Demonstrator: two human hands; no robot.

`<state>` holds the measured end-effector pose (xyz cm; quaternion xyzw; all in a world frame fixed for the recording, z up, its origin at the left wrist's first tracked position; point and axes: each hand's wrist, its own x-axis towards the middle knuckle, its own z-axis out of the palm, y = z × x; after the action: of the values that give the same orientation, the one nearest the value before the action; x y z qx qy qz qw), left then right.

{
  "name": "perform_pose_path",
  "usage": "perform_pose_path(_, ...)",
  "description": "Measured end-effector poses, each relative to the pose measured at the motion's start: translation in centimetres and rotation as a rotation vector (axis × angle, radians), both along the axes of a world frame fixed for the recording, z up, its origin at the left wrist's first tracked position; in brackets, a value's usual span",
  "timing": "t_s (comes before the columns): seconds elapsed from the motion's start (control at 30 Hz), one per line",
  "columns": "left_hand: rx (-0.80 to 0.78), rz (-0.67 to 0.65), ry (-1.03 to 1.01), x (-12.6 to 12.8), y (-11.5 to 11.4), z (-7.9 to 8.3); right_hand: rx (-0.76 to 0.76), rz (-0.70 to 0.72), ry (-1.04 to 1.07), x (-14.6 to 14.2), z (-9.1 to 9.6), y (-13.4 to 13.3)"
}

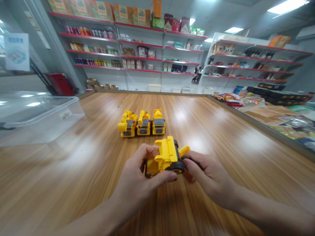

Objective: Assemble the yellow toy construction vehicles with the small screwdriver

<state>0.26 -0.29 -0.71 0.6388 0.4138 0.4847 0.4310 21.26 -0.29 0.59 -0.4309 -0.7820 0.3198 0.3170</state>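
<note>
My left hand [137, 177] is wrapped around a yellow toy construction truck [168, 154], held tilted above the table with its black wheels turned to the right. At the truck's right end my right hand [209, 173] is closed in a pinch. A small yellow piece [184, 150] sticks up at its fingertips; whether it is joined to the truck I cannot tell. Something dark shows between those fingers, mostly hidden. Beyond my hands, three yellow toy construction vehicles stand in a row: one on the left [127, 124], one in the middle [143, 123] and one on the right [158, 123].
The wood-grain table [98, 183] has a raised dark edge. On its left stands a clear plastic bin [66, 114]. A tiny object [118, 106] lies behind the vehicles. Packaged goods [265, 111] are piled past the right edge, and stocked shelves [140, 59] line the back.
</note>
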Motion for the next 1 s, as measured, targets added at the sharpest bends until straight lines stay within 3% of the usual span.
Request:
perform_pose_path(0.2,0.039,0.054,-0.01,-0.2,-0.2,-0.3,-0.099,-0.008,0.132,-0.2,0.0,0.0)
perform_pose_path(0.5,0.048,0.016,-0.009,-0.6,-0.2,0.6,-0.827,0.108,0.528,0.0,0.1,0.7)
perform_pose_path(1.0,0.09,-0.08,-0.11,-0.6,-0.1,1.1,-1.325,0.305,0.713,1.1,0.9,0.9)
